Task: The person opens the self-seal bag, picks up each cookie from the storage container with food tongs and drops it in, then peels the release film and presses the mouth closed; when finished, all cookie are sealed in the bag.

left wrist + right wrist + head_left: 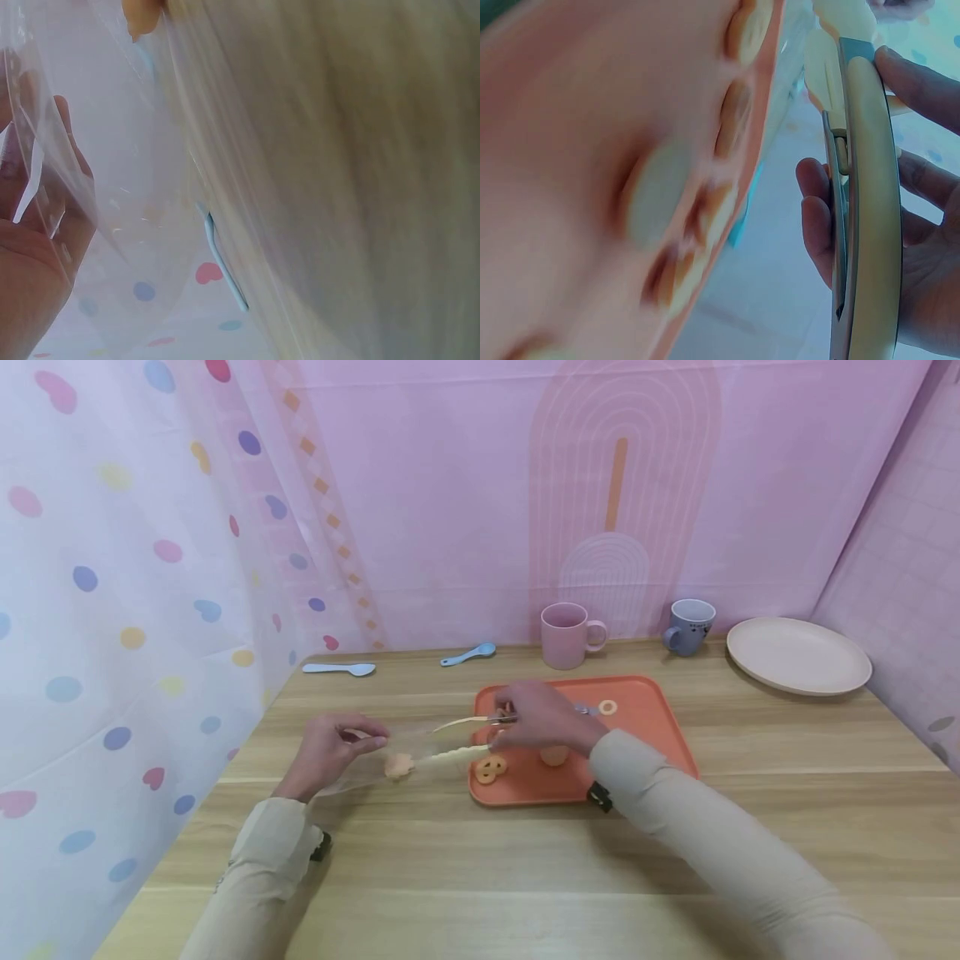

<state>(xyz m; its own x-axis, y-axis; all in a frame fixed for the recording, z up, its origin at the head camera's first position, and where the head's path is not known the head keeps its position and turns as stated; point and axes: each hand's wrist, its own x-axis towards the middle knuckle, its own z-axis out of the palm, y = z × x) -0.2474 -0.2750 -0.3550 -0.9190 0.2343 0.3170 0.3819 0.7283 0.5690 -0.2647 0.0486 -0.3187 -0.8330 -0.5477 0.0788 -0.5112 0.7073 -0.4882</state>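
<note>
My left hand [326, 756] pinches the edge of a clear plastic bag [127, 172] between thumb and fingers, left of the tray. A tan cookie [398, 766] shows through the film, close to the tongs' lower tip. In my right hand [543, 718] are tongs [874, 210] with cream-coloured arms and metal parts, gripped over the tray's left part. Their two arms stand spread and point left at the bag. Below that hand, the orange tray [637, 752] holds pretzel-shaped cookies [491, 768], a round cookie [554, 755] and a ring-shaped cookie [607, 707].
Along the table's back edge lie a pale blue spoon [341, 669] and a blue measuring spoon [472, 654]. A pink mug [564, 639], a blue-grey mug [690, 628] and a cream plate [798, 656] stand farther right. Curtains hang behind and at the left.
</note>
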